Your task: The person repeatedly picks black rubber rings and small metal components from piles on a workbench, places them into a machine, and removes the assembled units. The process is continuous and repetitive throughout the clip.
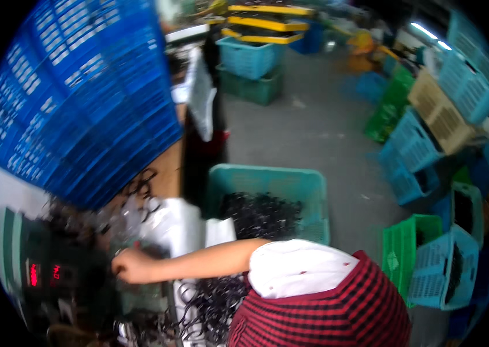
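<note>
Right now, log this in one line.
left hand: at clear bags beside scale | grip: unclear | right hand: unseen | teal crate: black rings

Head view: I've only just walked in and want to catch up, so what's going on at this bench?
A person in a red-and-black checked top with a white sleeve reaches one arm leftward across the bench; which arm cannot be told. The hand rests by clear plastic bags beside a device with red digits. Black rings lie heaped on the bench, and more fill a teal crate on the floor. Stacked blue crates stand to the left.

Blue crates [82,98] above; open floor [320,133] right.
</note>
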The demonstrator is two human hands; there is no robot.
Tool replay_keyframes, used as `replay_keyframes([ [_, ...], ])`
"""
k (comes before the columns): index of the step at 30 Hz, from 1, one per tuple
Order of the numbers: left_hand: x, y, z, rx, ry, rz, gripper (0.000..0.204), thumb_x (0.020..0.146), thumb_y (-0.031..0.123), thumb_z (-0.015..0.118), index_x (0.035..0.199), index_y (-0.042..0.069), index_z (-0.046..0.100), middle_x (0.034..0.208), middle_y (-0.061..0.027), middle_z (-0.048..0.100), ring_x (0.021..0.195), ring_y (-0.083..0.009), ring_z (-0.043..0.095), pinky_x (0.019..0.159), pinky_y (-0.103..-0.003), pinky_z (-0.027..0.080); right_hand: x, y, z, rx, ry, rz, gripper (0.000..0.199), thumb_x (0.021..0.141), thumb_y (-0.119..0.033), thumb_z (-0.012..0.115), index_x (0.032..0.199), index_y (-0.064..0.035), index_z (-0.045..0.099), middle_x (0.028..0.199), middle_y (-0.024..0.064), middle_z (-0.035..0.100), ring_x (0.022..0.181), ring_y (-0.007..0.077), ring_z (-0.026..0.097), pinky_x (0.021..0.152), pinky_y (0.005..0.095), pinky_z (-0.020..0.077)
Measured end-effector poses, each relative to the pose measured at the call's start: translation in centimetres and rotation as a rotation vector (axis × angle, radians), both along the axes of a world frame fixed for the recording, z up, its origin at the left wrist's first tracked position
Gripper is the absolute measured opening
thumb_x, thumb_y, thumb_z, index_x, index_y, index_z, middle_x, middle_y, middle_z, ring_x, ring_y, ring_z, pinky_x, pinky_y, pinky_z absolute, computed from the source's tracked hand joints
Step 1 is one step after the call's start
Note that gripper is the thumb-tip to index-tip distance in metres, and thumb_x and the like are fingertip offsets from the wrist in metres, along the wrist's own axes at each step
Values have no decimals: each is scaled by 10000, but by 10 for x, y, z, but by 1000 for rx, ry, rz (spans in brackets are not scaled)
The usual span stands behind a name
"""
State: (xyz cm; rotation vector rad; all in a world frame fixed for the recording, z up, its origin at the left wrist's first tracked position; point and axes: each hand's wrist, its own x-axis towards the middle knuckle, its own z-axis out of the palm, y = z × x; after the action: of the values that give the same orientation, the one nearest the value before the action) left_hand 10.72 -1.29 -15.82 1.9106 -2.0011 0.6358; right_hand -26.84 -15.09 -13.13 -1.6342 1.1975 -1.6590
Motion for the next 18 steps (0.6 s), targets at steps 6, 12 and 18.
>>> replay_keyframes([
  [6, 55, 36, -28, 12, 313, 133, 366, 956, -5, 570, 1320, 3, 613, 1249, -160, 671, 1068, -330, 654, 918, -381, 517, -26, 24, -16, -77, 208, -110, 96, 756, -95, 719, 850, -93, 737, 848, 109, 691, 865, 325, 641, 786, 417, 518],
  [12, 35, 26, 58, -506, 360, 39, 213, 1008, 139, 611, 1143, -3, 695, 984, -160, 727, 849, -254, 682, 747, -350, 538, -2, 50, 64, 131, 94, 321, 119, 814, -94, 718, 925, -52, 729, 895, 88, 738, 881, 210, 701, 817, 324, 532],
  [18, -19, 19, 66, -551, 1274, -152, 184, 1057, 202, 526, 1026, 27, 574, 965, -76, 673, 852, -151, 661, 740, -307, 583, 67, 41, 87, 218, -77, 532, 368, 803, -38, 705, 1150, 32, 607, 900, 80, 702, 864, 139, 669, 833, 291, 506],
])
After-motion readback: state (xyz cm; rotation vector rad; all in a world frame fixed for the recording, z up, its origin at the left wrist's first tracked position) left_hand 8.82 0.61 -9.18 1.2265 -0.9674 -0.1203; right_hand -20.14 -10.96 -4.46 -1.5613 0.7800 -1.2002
